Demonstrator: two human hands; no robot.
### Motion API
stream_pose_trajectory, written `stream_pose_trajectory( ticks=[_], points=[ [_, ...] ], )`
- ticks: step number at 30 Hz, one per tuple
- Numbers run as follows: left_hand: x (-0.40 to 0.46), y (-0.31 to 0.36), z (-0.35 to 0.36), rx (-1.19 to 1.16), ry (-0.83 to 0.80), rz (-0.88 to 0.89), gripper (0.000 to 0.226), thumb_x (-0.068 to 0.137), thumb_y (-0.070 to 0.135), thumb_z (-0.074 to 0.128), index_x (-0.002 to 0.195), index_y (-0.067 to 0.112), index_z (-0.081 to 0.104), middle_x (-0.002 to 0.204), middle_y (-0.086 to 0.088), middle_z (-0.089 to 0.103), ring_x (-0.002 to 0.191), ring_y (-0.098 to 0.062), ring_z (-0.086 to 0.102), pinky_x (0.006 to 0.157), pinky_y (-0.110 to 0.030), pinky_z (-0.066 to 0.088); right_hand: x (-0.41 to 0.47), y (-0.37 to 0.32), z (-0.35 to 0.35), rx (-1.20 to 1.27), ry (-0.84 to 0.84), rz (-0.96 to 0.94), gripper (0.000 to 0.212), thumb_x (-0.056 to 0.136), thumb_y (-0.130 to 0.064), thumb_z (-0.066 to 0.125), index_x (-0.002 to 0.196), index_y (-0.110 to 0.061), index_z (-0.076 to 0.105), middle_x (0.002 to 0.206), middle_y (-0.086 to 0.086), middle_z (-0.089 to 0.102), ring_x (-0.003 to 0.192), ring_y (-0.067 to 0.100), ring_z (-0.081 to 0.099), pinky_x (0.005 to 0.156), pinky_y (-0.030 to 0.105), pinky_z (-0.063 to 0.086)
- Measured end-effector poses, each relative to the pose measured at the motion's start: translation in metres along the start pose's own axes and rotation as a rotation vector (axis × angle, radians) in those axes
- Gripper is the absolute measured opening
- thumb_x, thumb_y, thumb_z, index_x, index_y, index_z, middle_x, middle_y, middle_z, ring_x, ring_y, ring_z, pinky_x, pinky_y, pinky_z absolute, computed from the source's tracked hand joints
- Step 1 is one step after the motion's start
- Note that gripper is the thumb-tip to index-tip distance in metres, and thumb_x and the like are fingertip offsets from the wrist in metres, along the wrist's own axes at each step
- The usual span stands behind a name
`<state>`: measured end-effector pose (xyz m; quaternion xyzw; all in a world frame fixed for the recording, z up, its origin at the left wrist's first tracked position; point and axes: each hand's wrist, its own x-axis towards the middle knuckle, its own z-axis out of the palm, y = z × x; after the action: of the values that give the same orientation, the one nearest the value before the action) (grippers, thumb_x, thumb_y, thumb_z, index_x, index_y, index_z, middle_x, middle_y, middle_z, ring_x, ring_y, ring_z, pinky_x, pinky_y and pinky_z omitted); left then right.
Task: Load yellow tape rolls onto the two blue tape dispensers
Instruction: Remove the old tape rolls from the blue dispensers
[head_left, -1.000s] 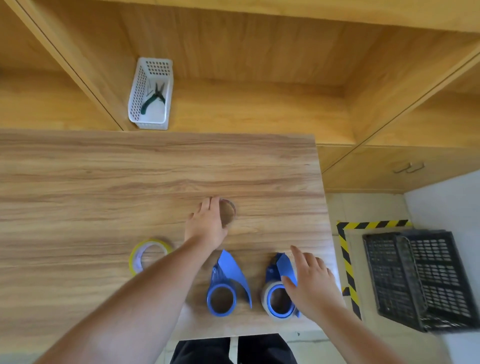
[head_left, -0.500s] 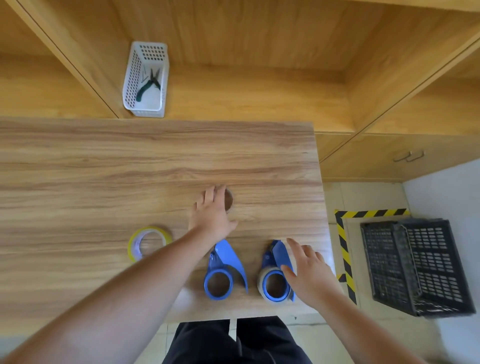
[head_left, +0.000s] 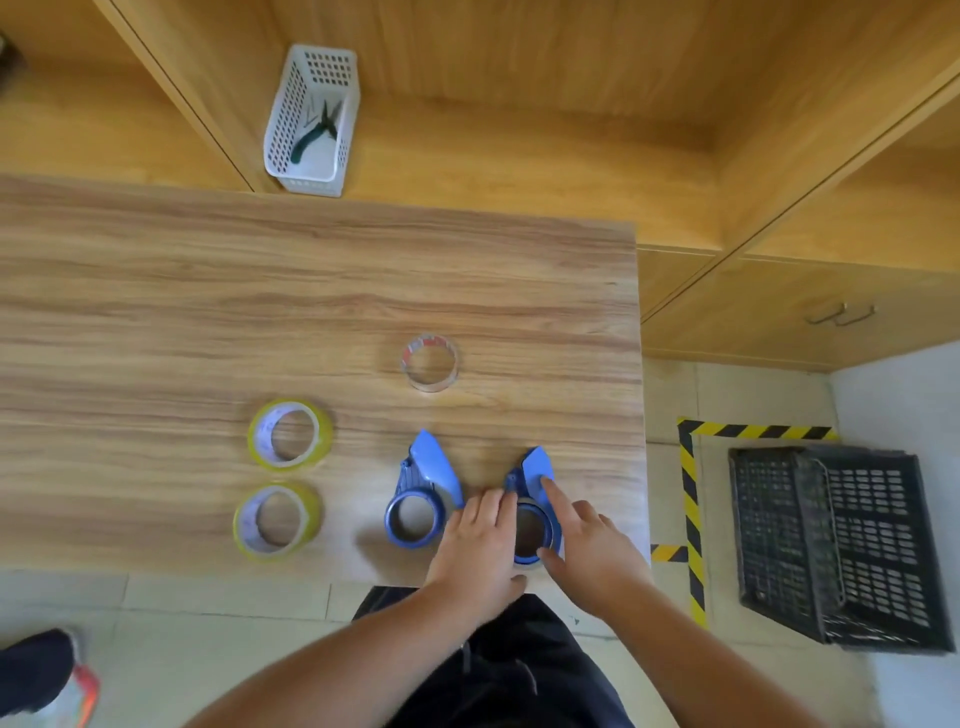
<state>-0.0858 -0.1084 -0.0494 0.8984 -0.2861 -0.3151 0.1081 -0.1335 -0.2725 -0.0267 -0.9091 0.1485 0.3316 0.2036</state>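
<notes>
Two yellow tape rolls lie flat on the wooden table (head_left: 156, 322), one (head_left: 291, 435) behind the other (head_left: 276, 521), left of the dispensers. The left blue dispenser (head_left: 418, 506) lies untouched with a bare hub. The right blue dispenser (head_left: 536, 475) sits near the table's front right corner with both hands around its ring. My left hand (head_left: 480, 553) presses on its left side. My right hand (head_left: 589, 545) holds its right side, index finger on the blade guard and thumb at the ring's near edge. A clear, nearly used-up tape core (head_left: 430, 362) stands behind the dispensers.
A white mesh basket (head_left: 311, 122) with pliers sits on the shelf behind the table. A black plastic crate (head_left: 836, 545) stands on the floor to the right, beside yellow-black floor tape (head_left: 688, 499). A shoe (head_left: 36, 670) shows at lower left.
My left hand has let go of the clear core and come back to the right dispenser's left side. My right hand has closed around that dispenser. A second yellow roll is now in view.
</notes>
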Motion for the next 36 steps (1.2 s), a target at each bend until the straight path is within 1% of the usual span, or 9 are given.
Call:
stream_pose_trajectory(
  ticks=[3, 8, 14, 18, 20, 23, 27, 29, 36],
  points=[
    [0.003, 0.01, 0.006, 0.008, 0.0, -0.043, 0.098, 0.085, 0.04, 0.071, 0.159, 0.009, 0.015, 0.16, -0.007, 0.026, 0.146, -0.026, 0.03, 0.123, -0.04, 0.025, 0.002, 0.0, 0.003, -0.034, 0.004, -0.029, 0.086, 0.093, -0.042, 0.05, 0.154, -0.043, -0.01, 0.13, 0.002, 0.052, 0.108, 0.026, 0.054, 0.085, 0.038, 0.051],
    [0.01, 0.019, 0.012, 0.028, 0.008, -0.062, 0.089, 0.083, 0.037, 0.074, 0.153, 0.01, 0.027, 0.147, -0.005, 0.041, 0.136, -0.024, 0.042, 0.115, -0.037, 0.036, 0.006, 0.002, 0.006, -0.13, 0.009, -0.061, 0.088, 0.094, -0.026, 0.05, 0.157, -0.036, -0.011, 0.129, 0.005, 0.052, 0.105, 0.026, 0.053, 0.082, 0.037, 0.047],
    [0.014, 0.018, 0.012, 0.041, -0.009, -0.065, 0.084, 0.082, 0.034, 0.076, 0.15, 0.013, 0.031, 0.143, -0.004, 0.043, 0.132, -0.024, 0.044, 0.114, -0.037, 0.038, 0.007, 0.008, 0.006, -0.176, 0.03, -0.079, 0.087, 0.095, -0.022, 0.047, 0.156, -0.037, -0.013, 0.129, 0.005, 0.053, 0.102, 0.027, 0.054, 0.082, 0.039, 0.047],
    [0.013, 0.015, 0.01, 0.061, -0.014, -0.054, 0.087, 0.083, 0.03, 0.075, 0.153, 0.011, 0.028, 0.147, -0.005, 0.041, 0.135, -0.025, 0.041, 0.117, -0.038, 0.035, 0.007, 0.019, 0.001, -0.218, 0.044, -0.088, 0.092, 0.093, -0.017, 0.05, 0.155, -0.038, -0.015, 0.126, 0.004, 0.053, 0.1, 0.026, 0.054, 0.081, 0.038, 0.048],
    [0.013, 0.014, 0.01, 0.075, -0.017, -0.045, 0.089, 0.083, 0.028, 0.074, 0.155, 0.01, 0.025, 0.15, -0.006, 0.038, 0.138, -0.025, 0.039, 0.118, -0.039, 0.033, 0.008, 0.026, -0.004, -0.243, 0.042, -0.088, 0.091, 0.093, -0.017, 0.05, 0.155, -0.039, -0.013, 0.126, 0.004, 0.053, 0.1, 0.026, 0.053, 0.08, 0.038, 0.046],
    [0.013, 0.014, 0.01, 0.075, -0.02, -0.034, 0.09, 0.084, 0.028, 0.074, 0.156, 0.011, 0.024, 0.151, -0.006, 0.038, 0.138, -0.025, 0.039, 0.118, -0.039, 0.033, 0.008, 0.032, -0.011, -0.248, 0.028, -0.098, 0.085, 0.096, -0.027, 0.049, 0.155, -0.041, -0.011, 0.121, 0.002, 0.056, 0.098, 0.026, 0.054, 0.08, 0.038, 0.047],
    [0.013, 0.015, 0.008, 0.072, -0.02, -0.029, 0.089, 0.084, 0.029, 0.073, 0.156, 0.011, 0.024, 0.152, -0.006, 0.037, 0.139, -0.025, 0.038, 0.119, -0.04, 0.032, 0.006, 0.029, -0.014, -0.225, 0.022, -0.081, 0.084, 0.097, -0.029, 0.048, 0.155, -0.043, -0.011, 0.093, -0.002, 0.053, 0.081, 0.022, 0.053, 0.068, 0.035, 0.043],
    [0.013, 0.015, 0.006, 0.073, -0.021, -0.025, 0.089, 0.085, 0.029, 0.073, 0.156, 0.011, 0.024, 0.152, -0.006, 0.037, 0.14, -0.025, 0.038, 0.119, -0.04, 0.032, 0.005, 0.028, -0.015, -0.209, 0.014, -0.063, 0.083, 0.097, -0.027, 0.048, 0.154, -0.044, -0.011, 0.087, -0.003, 0.051, 0.077, 0.022, 0.054, 0.066, 0.035, 0.042],
    [0.009, 0.018, -0.002, 0.072, -0.002, 0.004, 0.088, 0.084, 0.028, 0.073, 0.156, 0.011, 0.024, 0.153, -0.007, 0.036, 0.14, -0.026, 0.037, 0.119, -0.04, 0.031, 0.003, 0.024, -0.019, -0.197, -0.001, -0.056, 0.084, 0.097, -0.028, 0.048, 0.153, -0.044, -0.013, 0.085, -0.002, 0.055, 0.077, 0.022, 0.057, 0.066, 0.034, 0.044]
  ],
)
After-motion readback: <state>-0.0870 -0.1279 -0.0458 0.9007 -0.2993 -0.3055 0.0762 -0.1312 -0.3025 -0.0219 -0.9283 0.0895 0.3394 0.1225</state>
